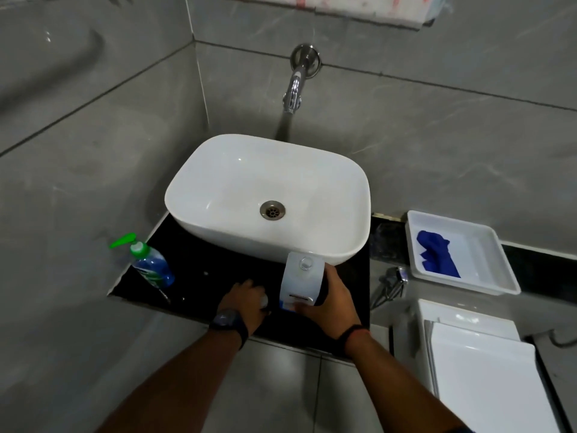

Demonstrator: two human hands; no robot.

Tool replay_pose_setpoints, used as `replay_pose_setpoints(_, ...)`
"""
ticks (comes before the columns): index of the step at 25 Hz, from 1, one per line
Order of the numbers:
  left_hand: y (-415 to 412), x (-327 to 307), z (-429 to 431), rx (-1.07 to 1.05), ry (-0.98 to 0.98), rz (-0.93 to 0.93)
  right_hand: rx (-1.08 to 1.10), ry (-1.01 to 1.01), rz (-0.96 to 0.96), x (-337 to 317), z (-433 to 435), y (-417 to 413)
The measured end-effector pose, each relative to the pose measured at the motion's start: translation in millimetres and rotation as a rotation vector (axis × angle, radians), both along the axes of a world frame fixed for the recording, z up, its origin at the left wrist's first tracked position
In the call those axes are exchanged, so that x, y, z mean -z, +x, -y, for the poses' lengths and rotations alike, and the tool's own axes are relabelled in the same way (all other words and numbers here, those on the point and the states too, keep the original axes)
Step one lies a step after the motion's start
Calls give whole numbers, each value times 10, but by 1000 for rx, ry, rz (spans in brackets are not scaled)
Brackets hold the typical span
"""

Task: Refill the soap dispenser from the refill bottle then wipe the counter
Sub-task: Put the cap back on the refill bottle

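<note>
A clear soap dispenser (152, 266) with blue liquid and a green pump stands at the left end of the black counter (199, 260). My right hand (329, 300) grips a white rectangular refill bottle (302, 281), upright on the counter in front of the basin, its round mouth facing up. Just left of the bottle, my left hand (245, 300) rests on the counter with its fingers closed around a small pale object, possibly the cap. A blue cloth (435, 254) lies in a white tray (487, 278) to the right.
A white basin (218, 182) fills the back of the counter under a wall tap (293, 89). Grey tiled walls close in on the left and behind. A chrome valve (390, 282) and a white toilet tank (474, 354) are lower right.
</note>
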State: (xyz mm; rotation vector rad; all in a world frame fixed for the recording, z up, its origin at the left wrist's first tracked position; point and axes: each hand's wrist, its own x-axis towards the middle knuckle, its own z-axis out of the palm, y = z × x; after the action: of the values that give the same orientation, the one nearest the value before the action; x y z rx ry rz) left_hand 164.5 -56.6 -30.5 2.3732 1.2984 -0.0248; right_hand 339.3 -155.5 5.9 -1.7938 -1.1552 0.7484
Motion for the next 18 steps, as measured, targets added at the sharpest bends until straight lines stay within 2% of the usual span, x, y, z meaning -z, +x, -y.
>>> replay_pose_setpoints(2,-13,69,-48,46,12,-4,7,-32,5,46,-46,-4)
replay_pose_setpoints(4,-35,55,-50,24,11,86,16,-51,-2,49,-61,-8)
replay_pose_setpoints(6,-56,-106,-9,-98,42,268,32,-59,12,35,-57,-20)
replay_pose_setpoints(9,-21,-588,23,-342,72,653,26,-78,57,-58,-24,-48)
replay_pose_setpoints(12,98,-1077,9,-302,125,869,8,-82,75,-182,-3,-86)
replay_pose_setpoints(14,178,-1299,52,-149,179,873,6,-72,85,-313,5,-112)
replay_pose_setpoints(16,231,-1407,101,-15,223,802,7,-64,91,-436,16,-116)
replay_pose_setpoints(18,257,-1453,130,47,251,772,0,-50,87,-535,45,-95)
